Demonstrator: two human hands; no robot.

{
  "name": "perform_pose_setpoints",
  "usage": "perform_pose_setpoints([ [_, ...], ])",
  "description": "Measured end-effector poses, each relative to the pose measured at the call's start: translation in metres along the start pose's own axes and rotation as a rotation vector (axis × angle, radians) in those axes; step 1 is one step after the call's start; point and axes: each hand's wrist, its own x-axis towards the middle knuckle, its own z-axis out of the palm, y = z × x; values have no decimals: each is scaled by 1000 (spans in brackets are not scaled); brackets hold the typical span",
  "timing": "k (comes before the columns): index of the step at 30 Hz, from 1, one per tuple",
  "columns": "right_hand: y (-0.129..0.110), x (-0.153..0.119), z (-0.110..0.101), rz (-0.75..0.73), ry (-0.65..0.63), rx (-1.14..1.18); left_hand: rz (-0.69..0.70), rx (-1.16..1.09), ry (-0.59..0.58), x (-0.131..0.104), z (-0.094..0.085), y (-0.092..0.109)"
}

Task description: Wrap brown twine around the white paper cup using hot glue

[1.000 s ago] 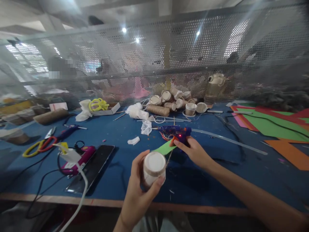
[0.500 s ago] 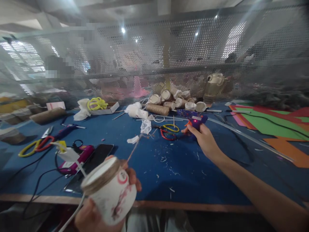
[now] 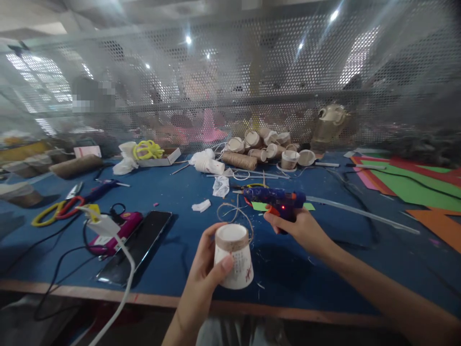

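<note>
Two hands work here. My left hand [image 3: 201,275] curls its fingers round a smooth, tapered paper cup [image 3: 237,271], bottom up near the desk's [image 3: 288,283] close edge, probably leaving the rough twine band [image 3: 230,245] bare. My right hand's [image 3: 305,228] fingers close round the hard plastic glue gun [image 3: 272,195], one at its orange trigger [image 3: 273,210]; beyond, brown-sided cups [image 3: 253,140] heap loosely.
</note>
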Motion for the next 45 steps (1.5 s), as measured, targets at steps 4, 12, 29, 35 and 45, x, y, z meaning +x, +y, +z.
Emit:
perform_pose_setpoints([
  [4, -3, -4, 9, -14, -59, 105, 52, 112, -86, -2, 5, 5],
  [12, 4, -5, 16, 5, -214, 245, 77, 53, -1, 3, 10, 1],
  [29, 3, -19, 0, -123, -479, 613, 207, -281, 447, 22, 1, -1],
  [35, 3, -26, 10, -2, -613, 673, 164, -269, 379, 22, 1, -6],
  [45, -6, -38, 16, 8, -721, 549, 119, -300, 268, 18, 2, -6],
])
